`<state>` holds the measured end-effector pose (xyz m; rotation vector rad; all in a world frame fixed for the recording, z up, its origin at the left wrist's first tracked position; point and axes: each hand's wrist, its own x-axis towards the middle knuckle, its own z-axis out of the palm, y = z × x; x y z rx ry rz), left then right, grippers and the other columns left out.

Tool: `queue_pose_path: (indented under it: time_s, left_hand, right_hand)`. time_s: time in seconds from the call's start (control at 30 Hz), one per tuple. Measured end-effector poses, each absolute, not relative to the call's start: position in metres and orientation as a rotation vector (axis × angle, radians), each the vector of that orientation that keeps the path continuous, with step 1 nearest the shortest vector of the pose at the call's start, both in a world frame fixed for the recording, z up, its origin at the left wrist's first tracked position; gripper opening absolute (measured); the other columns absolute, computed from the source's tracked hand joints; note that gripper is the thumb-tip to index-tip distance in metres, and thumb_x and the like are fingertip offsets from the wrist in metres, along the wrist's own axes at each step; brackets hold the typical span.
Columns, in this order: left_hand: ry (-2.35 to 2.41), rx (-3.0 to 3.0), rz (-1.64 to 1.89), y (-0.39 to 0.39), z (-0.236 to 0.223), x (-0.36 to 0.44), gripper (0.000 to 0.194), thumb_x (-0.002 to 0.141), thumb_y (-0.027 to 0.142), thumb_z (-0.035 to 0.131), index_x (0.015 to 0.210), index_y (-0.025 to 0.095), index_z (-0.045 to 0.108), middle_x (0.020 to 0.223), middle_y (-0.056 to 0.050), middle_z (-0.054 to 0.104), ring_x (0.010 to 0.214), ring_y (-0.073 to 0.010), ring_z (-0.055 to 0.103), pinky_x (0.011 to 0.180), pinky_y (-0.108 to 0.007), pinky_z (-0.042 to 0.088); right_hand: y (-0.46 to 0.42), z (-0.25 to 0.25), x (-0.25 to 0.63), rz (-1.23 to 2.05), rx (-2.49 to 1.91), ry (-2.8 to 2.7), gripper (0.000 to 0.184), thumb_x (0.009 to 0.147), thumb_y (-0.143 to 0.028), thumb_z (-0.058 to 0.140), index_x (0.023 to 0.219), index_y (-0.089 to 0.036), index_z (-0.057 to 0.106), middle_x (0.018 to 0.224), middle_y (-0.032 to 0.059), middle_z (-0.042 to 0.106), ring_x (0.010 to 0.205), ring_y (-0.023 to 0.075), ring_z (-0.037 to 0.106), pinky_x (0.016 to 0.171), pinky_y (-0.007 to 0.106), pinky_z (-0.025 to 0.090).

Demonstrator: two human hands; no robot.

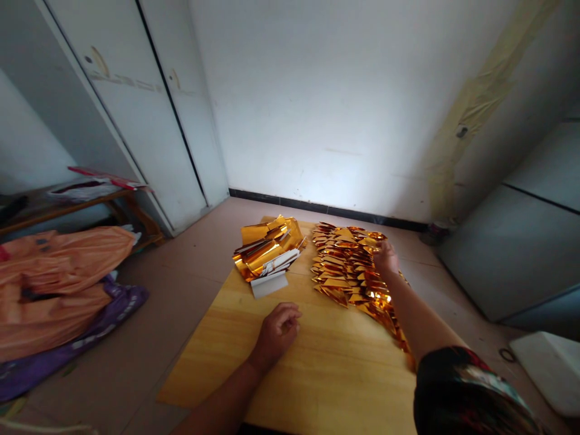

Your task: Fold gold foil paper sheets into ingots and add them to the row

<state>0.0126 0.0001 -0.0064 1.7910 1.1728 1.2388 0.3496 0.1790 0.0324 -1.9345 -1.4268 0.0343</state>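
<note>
Wooden board (pixel 217 356): clock centre, 12 = wall side. Step in hand, prob.: placing or straightening folded gold pcs (pixel 335 266) in their rows, judging by where R hand (pixel 386 258) is. Next move calls for a light touch there, I'd say; pcs overlap, look thin, could slide or crumple.
Flat gold sheets (pixel 263 257): loose, untidy pile, approx. 11 o'clock, far L part of board; some white ones mixed in. Neither hand on it.
White sheet (pixel 270 285): at pile's 6 o'clock edge, touching it, approx. flat.
L hand (pixel 276 332): approx. 9 o'clock, over bare board (contact: can't tell). Pile near its 12, folded pcs near its 1-2. Fingers half-curled, thumb close to index, hollow showing; nothing seen in it. To take from pile, it'd need to uncurl & reach to 12.
Folded gold pcs: approx. 1 o'clock, overlapping rows w/ pointed ends; a strip of them runs down twd. 4 along R side. Narrow gap btwn. them & pile.
R hand: approx. 1-2 o'clock, at far R edge of folded pcs, touching or just above, can't tell. Fingers bent, tips unclear; whether pinching a pc., can't tell.
</note>
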Motion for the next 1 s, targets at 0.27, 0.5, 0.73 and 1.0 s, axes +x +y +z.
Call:
queue_pose_path:
  time_s: [0.27,0.5,0.73,1.0]
  left_hand:
    - [1.553,1.683,1.616,0.02,0.003,-0.008,0.017,0.083,0.026,0.052,0.09,0.02,0.065,0.088,-0.003,0.065,0.081,-0.0151,0.061,0.072,-0.024,0.05]
    - [1.951,1.826,1.386,0.084,0.021,-0.052,0.029,0.083,0.028,0.046,0.097,0.018,0.069,0.096,-0.007,0.069,0.094,-0.0218,0.06,0.088,-0.033,0.045]
    - [1.929,1.827,1.068,0.107,0.02,-0.057,0.025,0.079,0.026,0.05,0.086,0.019,0.073,0.089,-0.005,0.072,0.088,-0.0203,0.063,0.077,-0.028,0.046]
    - [1.904,1.751,1.217,0.105,0.019,-0.055,0.022,0.075,0.032,0.051,0.076,0.018,0.069,0.078,-0.003,0.07,0.076,-0.0175,0.062,0.066,-0.024,0.045]
  right_hand:
    - [0.119,0.051,0.29,0.056,-1.468,-1.653,0.023,0.074,-0.014,0.045,0.091,-0.017,0.06,0.103,0.0106,0.063,0.093,0.0212,0.06,0.081,0.033,0.048]
    - [0.003,0.011,0.218,0.484,-1.175,-1.965,0.019,0.085,-0.016,0.045,0.092,-0.021,0.061,0.114,0.0099,0.061,0.103,0.0201,0.06,0.085,0.031,0.05]
    - [-0.017,0.001,0.221,0.573,-1.168,-1.941,0.014,0.083,-0.014,0.047,0.081,-0.02,0.059,0.099,0.0088,0.063,0.096,0.0188,0.061,0.082,0.028,0.049]
    - [-0.017,-0.005,0.215,0.539,-1.081,-1.908,0.015,0.081,-0.011,0.045,0.077,-0.02,0.056,0.088,0.0063,0.06,0.083,0.0157,0.059,0.075,0.025,0.048]
